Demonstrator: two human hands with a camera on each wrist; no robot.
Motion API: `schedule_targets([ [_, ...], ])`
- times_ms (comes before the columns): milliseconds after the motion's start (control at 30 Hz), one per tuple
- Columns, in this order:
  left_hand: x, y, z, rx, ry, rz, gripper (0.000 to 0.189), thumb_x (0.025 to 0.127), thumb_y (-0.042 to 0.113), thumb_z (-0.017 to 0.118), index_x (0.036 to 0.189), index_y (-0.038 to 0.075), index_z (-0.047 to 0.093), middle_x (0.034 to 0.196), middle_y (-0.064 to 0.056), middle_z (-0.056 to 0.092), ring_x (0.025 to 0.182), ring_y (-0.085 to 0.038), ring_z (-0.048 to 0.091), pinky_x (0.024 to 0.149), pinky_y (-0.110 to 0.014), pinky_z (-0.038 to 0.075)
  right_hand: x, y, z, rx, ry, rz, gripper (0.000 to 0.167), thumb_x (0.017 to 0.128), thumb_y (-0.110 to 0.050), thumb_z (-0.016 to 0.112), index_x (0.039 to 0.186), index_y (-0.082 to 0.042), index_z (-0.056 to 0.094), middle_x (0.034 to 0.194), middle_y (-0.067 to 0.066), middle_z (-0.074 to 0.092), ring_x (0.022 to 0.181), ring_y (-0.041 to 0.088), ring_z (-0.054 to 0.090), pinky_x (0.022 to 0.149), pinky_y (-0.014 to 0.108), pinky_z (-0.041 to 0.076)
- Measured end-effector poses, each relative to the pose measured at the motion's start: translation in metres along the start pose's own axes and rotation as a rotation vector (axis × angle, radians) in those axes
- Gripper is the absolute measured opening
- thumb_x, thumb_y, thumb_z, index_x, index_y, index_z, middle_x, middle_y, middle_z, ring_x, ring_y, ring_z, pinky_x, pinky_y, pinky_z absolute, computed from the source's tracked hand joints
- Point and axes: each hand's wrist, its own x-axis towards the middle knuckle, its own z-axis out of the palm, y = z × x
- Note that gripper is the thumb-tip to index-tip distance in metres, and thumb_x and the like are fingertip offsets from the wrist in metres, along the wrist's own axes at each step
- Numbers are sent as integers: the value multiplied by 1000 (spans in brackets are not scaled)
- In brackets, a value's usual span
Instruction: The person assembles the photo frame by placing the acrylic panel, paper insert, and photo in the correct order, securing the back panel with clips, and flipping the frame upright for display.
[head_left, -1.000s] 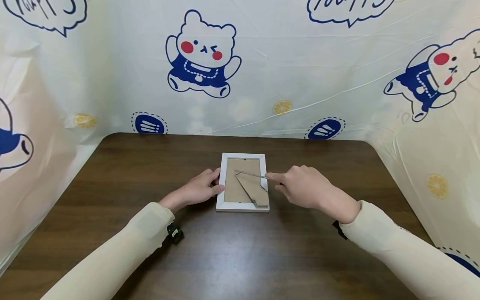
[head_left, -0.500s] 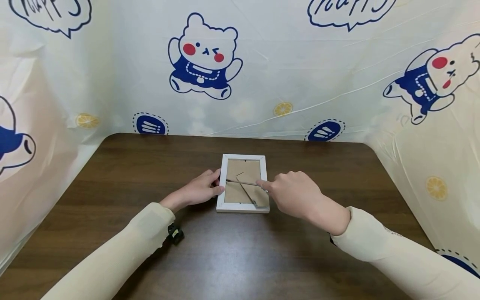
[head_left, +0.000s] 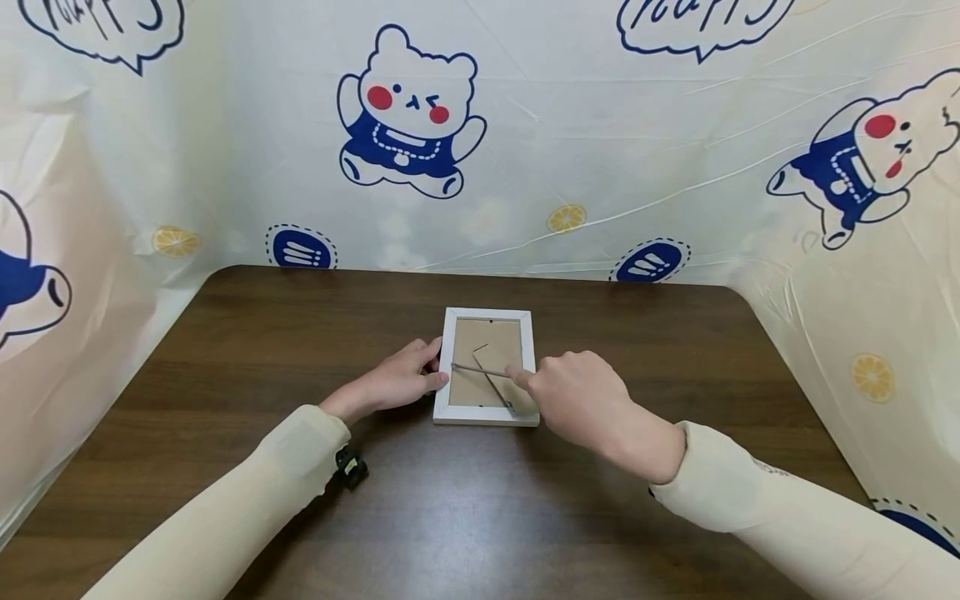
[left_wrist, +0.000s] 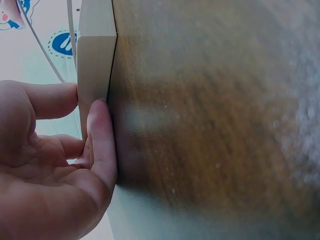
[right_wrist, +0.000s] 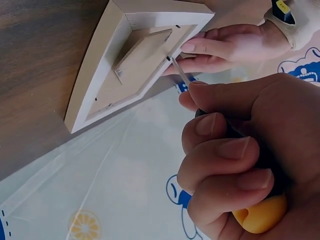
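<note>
A white picture frame [head_left: 486,414] lies face down on the table, its brown backing board [head_left: 468,333] and slanted easel leg [right_wrist: 142,56] showing. My left hand [head_left: 390,379] holds the frame by its left side, thumb at the edge; in the left wrist view its fingers press along the pale side wall [left_wrist: 95,65]. My right hand [head_left: 581,396] grips a screwdriver with a black handle ending in yellow [right_wrist: 262,214], index finger stretched along the thin metal shaft [head_left: 483,370]. The tip meets a small dark tab [right_wrist: 169,58] at the frame's left inner edge. The fist hides most of the handle.
The brown wooden table [head_left: 450,517] reaches back to a pale curtain [head_left: 510,167] printed with bears and orange slices, which also hangs at both sides. A black wrist device [head_left: 350,467] sits under the left cuff.
My right hand has moved left and toward me, taking the screwdriver tip from over the backing board to the frame's left inner edge. My left hand and the frame stay almost still.
</note>
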Motion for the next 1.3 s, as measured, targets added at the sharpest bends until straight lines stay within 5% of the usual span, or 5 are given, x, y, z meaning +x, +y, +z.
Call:
schedule_targets([
  [300,-1,-2,0,12,6,11,74,108,24,59,167,-1,23,117,-11,49,102,-22,49,89,-35,40,0,-8,-1,2,10,24,48,87,4,67,123,-27,76,50,-1,43,40,18,43,37,31,39],
  [633,-2,0,-2,-9,-2,22,81,107,24,60,167,-4,14,119,-13,50,95,-21,51,85,-34,43,1,-14,-3,137,-97,91,30,90,4,63,110,-18,67,56,5,52,48,26,56,41,41,49],
  [900,0,0,-2,-3,-17,19,81,107,24,58,171,8,11,119,-14,50,100,-23,49,88,-37,41,3,-12,-4,185,-190,107,42,90,2,64,126,-20,70,60,6,54,49,24,55,42,38,48],
  [1300,1,1,-2,26,-12,81,77,107,18,62,168,0,20,116,-13,53,99,-22,51,86,-35,44,0,-2,3,329,-262,122,34,101,-9,65,133,-22,69,64,0,58,50,18,53,44,35,47],
])
